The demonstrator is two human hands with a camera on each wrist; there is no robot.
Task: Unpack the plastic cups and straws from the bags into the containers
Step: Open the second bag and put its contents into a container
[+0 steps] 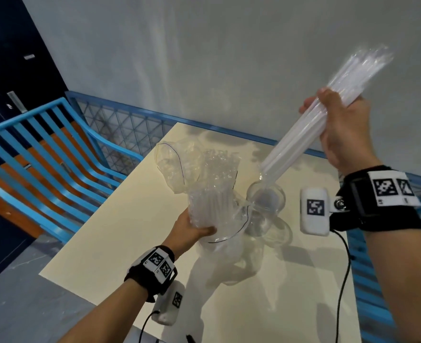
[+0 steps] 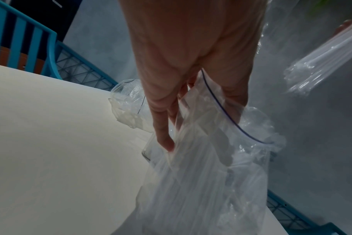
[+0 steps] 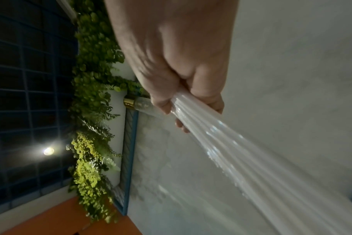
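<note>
Gripping a bundle of straws point(image 1: 311, 125) mid-length in the closed fingers point(image 3: 163, 105) of the right hand point(image 1: 340, 127), lower ends tilted down into a clear cup point(image 1: 266, 196) on the table point(image 1: 105, 243). Holding, in the left hand point(image 1: 189, 231), fingers curled, a crinkly bag point(image 1: 211, 194) with more straws inside. Likely light, smooth and slippery, prone to fanning out; best clasped firmly round the middle.

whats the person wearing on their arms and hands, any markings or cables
Both forearms are bare, with no sleeves, and the left hand and right hand wear no gloves. Each wrist carries a black strap with a white panel printed with square black-and-white code markers. A rounded white camera unit bearing one such marker hangs off each strap, and a black cable trails from each.
</note>
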